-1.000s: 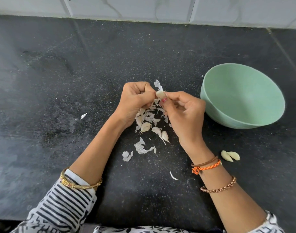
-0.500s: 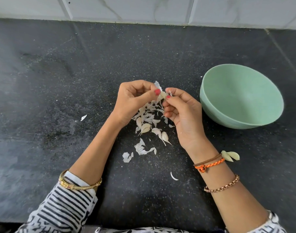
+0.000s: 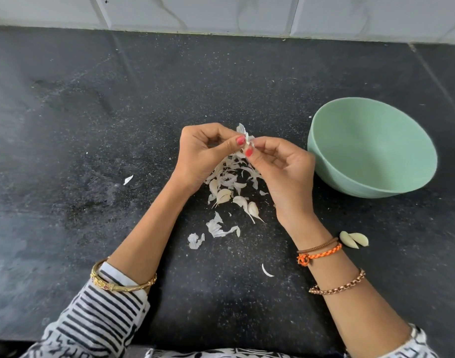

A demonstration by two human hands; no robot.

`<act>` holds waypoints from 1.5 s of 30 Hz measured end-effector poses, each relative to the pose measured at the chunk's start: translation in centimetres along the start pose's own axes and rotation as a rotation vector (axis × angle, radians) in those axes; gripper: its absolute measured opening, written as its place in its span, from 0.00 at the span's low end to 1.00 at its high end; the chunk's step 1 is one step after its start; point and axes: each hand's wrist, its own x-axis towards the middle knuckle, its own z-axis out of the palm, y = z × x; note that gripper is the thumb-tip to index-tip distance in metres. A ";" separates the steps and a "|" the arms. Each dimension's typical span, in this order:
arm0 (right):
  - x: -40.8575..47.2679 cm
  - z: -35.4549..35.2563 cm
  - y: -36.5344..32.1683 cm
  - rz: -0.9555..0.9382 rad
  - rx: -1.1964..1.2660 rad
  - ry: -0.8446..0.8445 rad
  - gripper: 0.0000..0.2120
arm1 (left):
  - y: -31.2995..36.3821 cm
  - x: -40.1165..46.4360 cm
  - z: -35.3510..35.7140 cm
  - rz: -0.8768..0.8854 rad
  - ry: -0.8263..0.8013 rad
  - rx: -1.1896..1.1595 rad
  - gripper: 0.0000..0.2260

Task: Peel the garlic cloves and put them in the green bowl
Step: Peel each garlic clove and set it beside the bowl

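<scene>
Head view: A person's left hand (image 3: 199, 153) and right hand (image 3: 283, 166) meet over a black desk (image 3: 92, 125), thumb and fingertips of both pinched on one garlic clove (image 3: 247, 145) w/ papery skin flaring up from it. The clove is tiny and mostly hidden between the fingertips, so its long axis can't be told. The green bowl (image 3: 324, 140) sits on the desk to the right of the hands, just beside the right hand's knuckles, well apart from the left, so the right hand is the nearer one for the drop. It shows no cloves inside. Both wrists are lifted above a heap of peels (image 3: 231, 177) directly below, forearms angling in from the near edge. Two peeled cloves (image 3: 354, 239) lie touching each other on the desk just beside the right wrist, nearer the person than the bowl, not yet in it. A few unpeeled-looking cloves (image 3: 253, 209) sit at the near side of the heap. Judged step: stripping skin, approx. early in the task.
</scene>
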 end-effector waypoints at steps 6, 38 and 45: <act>0.0 -0.1 0.7 -0.116 -0.127 0.059 0.06 | 0.0 0.1 -0.2 -0.047 -0.067 -0.011 0.08; -0.1 0.1 1.9 -0.362 -0.317 0.119 0.05 | 0.4 -0.2 0.2 -0.012 -0.014 0.078 0.08; -0.5 0.5 0.9 -0.479 -0.161 0.092 0.09 | 0.3 -0.2 0.6 -0.134 -0.034 -0.014 0.05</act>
